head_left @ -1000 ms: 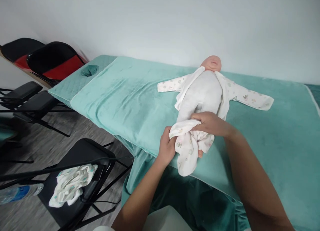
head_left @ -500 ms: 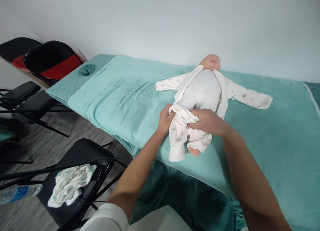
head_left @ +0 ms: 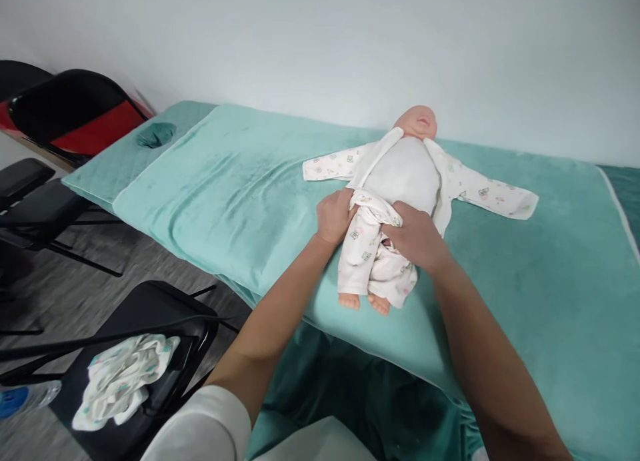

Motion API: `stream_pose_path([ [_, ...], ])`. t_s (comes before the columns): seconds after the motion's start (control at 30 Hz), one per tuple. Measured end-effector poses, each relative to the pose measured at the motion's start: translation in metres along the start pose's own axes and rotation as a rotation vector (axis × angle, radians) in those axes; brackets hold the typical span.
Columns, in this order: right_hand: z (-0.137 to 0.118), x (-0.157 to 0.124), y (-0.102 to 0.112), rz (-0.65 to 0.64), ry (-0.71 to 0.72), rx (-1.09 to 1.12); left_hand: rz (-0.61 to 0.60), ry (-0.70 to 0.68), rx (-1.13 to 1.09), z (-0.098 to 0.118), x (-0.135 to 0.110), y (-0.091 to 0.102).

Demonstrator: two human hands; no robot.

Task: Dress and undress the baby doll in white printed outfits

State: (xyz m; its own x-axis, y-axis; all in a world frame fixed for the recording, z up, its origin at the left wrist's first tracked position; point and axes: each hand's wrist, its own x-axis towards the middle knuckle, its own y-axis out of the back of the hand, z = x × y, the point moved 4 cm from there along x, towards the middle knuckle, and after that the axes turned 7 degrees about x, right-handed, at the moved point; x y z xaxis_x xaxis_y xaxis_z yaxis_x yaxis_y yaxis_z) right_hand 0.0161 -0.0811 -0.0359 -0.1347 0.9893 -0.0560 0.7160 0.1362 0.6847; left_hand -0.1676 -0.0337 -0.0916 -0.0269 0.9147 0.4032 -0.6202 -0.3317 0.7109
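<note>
A baby doll [head_left: 405, 171] lies on its back on the green-covered massage table [head_left: 240, 181], its head by the wall. White printed baby pants [head_left: 357, 251] cover its legs, and both bare feet [head_left: 349, 301] stick out of the cuffs. My left hand [head_left: 336, 216] grips the waistband on the left side. My right hand [head_left: 416, 233] pinches the waistband on the right. Each thumb is tucked at the cloth, and some fingertips are hidden. An open printed baby jacket [head_left: 487, 189] is on the doll, its sleeves spread to both sides.
Left of the table, crumpled white printed cloth [head_left: 127, 378] lies on a black folding chair [head_left: 155, 301]. Beside it is a plastic bottle [head_left: 30, 400] with a blue label. More black and red chairs [head_left: 75, 111] stand farther back. A white wall [head_left: 310, 48] runs behind the table.
Both hands have moved up the doll's legs, pulling the pants' waistband toward its belly. The left foot in view, hidden before, now shows below its cuff. The view has shifted slightly.
</note>
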Motion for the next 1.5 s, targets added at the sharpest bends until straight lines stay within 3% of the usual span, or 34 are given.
stream_pose_path([
  [0.13, -0.003, -0.002, -0.001, -0.016, 0.036, 0.006, -0.002, -0.036, 0.018, -0.002, 0.005, -0.003],
  [0.23, 0.000, -0.003, 0.003, -0.109, 0.077, 0.081, -0.015, -0.031, -0.047, -0.002, 0.004, -0.002],
  [0.33, 0.010, -0.002, 0.013, -0.221, 0.120, 0.300, -0.019, 0.004, -0.153, -0.001, -0.002, 0.001],
  [0.43, 0.022, -0.002, 0.025, -0.224, 0.138, 0.506, -0.015, 0.061, -0.259, 0.001, -0.008, 0.007],
  [0.57, 0.031, -0.003, 0.032, -0.042, 0.165, 0.612, -0.111, 0.077, -0.591, 0.001, -0.012, 0.008],
  [0.7, 0.037, -0.002, 0.039, 0.328, 0.200, 0.618, -0.164, 0.171, -0.921, -0.007, -0.013, 0.008],
  [0.8, 0.051, 0.001, 0.049, 0.649, 0.177, 0.499, -0.210, 0.254, -1.092, -0.012, -0.012, 0.013],
  [0.87, 0.065, 0.007, 0.053, 0.749, 0.116, 0.383, -0.214, 0.266, -1.188, -0.015, -0.007, 0.018],
  [0.97, 0.087, 0.021, 0.053, 0.705, -0.028, 0.336, -0.121, 0.293, -1.217, -0.022, 0.014, 0.017],
  [1.07, 0.101, 0.030, 0.051, 0.645, -0.151, 0.387, -0.070, 0.315, -1.063, -0.024, 0.045, -0.005],
  [1.2, 0.103, 0.034, 0.051, 0.637, -0.213, 0.424, -0.074, 0.240, -0.812, -0.014, 0.077, -0.030],
  [1.33, 0.098, 0.035, 0.044, 0.564, -0.202, 0.538, -0.214, 0.235, -0.752, -0.009, 0.080, -0.032],
  [1.43, 0.097, 0.034, 0.041, 0.579, -0.214, 0.659, -0.293, 0.323, -0.863, -0.015, 0.074, -0.027],
  [1.5, 0.099, 0.032, 0.043, 0.629, -0.211, 0.687, -0.284, 0.379, -0.977, -0.021, 0.072, -0.021],
])
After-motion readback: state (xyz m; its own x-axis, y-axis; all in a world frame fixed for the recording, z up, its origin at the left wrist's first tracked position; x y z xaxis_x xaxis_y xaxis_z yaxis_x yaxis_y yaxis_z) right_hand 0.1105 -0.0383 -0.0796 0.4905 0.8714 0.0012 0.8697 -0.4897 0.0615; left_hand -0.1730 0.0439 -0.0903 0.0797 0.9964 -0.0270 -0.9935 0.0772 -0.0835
